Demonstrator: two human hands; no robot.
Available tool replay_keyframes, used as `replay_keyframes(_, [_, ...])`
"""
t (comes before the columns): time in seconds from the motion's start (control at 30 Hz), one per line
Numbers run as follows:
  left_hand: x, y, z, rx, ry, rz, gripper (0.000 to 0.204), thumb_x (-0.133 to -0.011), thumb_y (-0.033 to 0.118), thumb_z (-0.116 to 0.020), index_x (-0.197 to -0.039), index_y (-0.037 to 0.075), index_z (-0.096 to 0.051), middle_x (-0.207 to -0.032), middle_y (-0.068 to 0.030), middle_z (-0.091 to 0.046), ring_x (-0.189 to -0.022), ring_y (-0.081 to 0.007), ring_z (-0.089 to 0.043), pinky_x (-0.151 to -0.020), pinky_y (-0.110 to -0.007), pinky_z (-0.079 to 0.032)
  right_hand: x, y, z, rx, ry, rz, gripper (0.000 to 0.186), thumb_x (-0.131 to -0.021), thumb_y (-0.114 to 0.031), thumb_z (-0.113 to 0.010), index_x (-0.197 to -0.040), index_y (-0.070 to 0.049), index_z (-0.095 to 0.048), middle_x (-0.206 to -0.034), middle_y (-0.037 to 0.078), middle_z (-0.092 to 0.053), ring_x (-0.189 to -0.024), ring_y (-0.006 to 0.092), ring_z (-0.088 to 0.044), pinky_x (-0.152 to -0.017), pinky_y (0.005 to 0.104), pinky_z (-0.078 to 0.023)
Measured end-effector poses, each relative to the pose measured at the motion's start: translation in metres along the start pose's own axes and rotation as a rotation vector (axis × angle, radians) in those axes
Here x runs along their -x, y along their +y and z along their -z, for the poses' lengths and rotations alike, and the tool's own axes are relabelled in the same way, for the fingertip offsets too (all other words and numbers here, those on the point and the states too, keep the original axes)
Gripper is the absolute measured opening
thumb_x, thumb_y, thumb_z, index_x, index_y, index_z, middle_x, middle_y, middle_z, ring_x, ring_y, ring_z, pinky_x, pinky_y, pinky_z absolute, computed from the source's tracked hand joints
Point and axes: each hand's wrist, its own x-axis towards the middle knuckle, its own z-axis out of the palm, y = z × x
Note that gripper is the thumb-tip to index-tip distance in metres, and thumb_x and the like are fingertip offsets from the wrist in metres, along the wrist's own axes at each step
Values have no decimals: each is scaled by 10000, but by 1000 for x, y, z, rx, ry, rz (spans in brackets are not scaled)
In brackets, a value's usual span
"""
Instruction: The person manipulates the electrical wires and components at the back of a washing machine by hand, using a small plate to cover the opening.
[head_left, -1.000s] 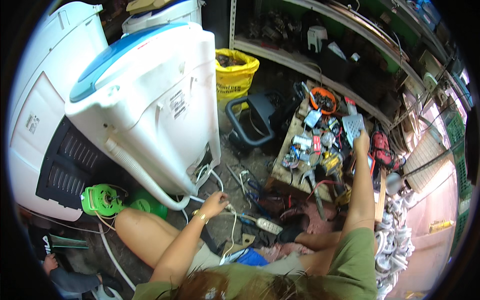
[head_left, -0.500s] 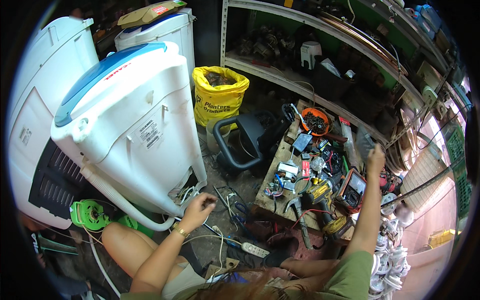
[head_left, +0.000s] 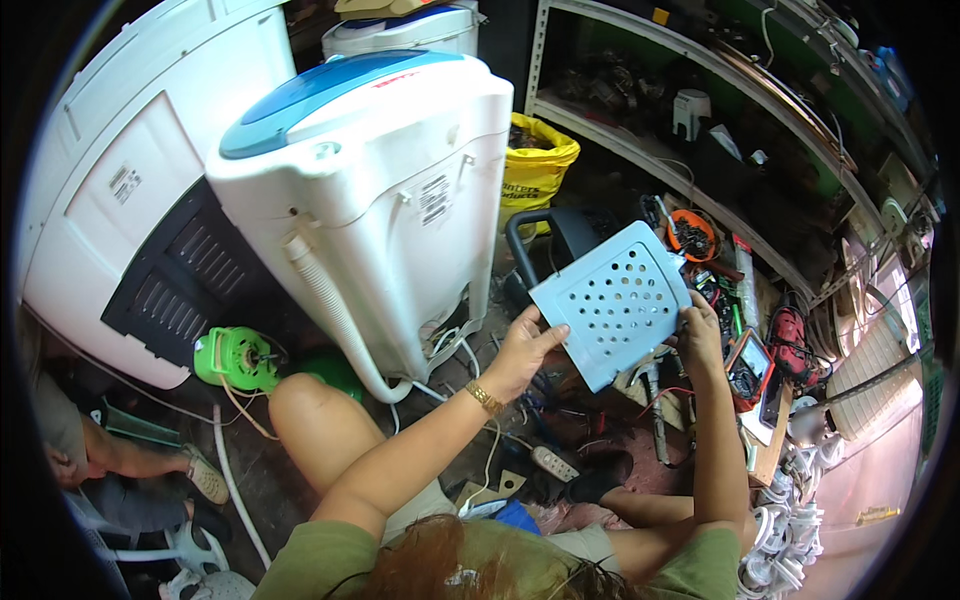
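My left hand (head_left: 527, 350) grips the lower left edge of a light blue-grey perforated panel (head_left: 622, 300), thumb on its face. The panel's right edge is in my right hand (head_left: 700, 330). It is tilted, with rows of round holes facing me, in front of the low workbench. Left of it stands a white washing machine (head_left: 400, 240) with a blue lid. Wires (head_left: 452, 342) come out of an opening low on its body, near my left hand. A grey ribbed drain hose (head_left: 330, 290) runs down its side.
On the bench are an orange bowl of screws (head_left: 691, 236), a multimeter (head_left: 748, 368) and a red power tool (head_left: 790, 345). A power strip (head_left: 553, 462) and cords lie on the floor. A green motor-like part (head_left: 235, 358) sits by my knee. Another person's leg (head_left: 140, 455) shows at left.
My right hand has come leftward and nearer from beyond the bench, bringing the panel. My left hand, formerly low beside the washing machine, has taken hold of it. The view has turned left.
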Motion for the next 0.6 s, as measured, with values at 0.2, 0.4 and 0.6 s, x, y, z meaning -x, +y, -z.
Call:
replay_keyframes(0.2, [22, 36, 40, -1029, 296, -400, 259, -829, 81, -615, -1069, -5, -576, -910, -117, -677, -819, -227, -667, -708, -351, -531, 20, -16, -71, 1069, 122, 783, 688, -673, 40, -654, -1310, -90, -427, -1329, 193, -404, -1219, 381, -401, -1020, 419, -344])
replay_keyframes(0.4, [50, 26, 27, -1725, 136, -483, 264, -794, 115, -566, -1054, 76, -579, -862, -105, -643, -762, -289, -639, -637, -421, -518, 38, 35, -137, 984, -285, 627, 657, -627, 10, -717, -1228, -102, -478, -1224, 153, -500, -1054, 369, -505, -877, 419, -436])
replay_keyframes(0.6, [81, -11, 62, -1522, 487, -611, 415, -738, 94, -628, -1143, 79, -535, -1065, -121, -550, -1017, -297, -531, -896, -404, -423, -5, 145, -143, 263, -297, 137, 233, -662, 108, -517, -855, -23, -522, -787, 112, -595, -706, 291, -610, -636, 365, -520])
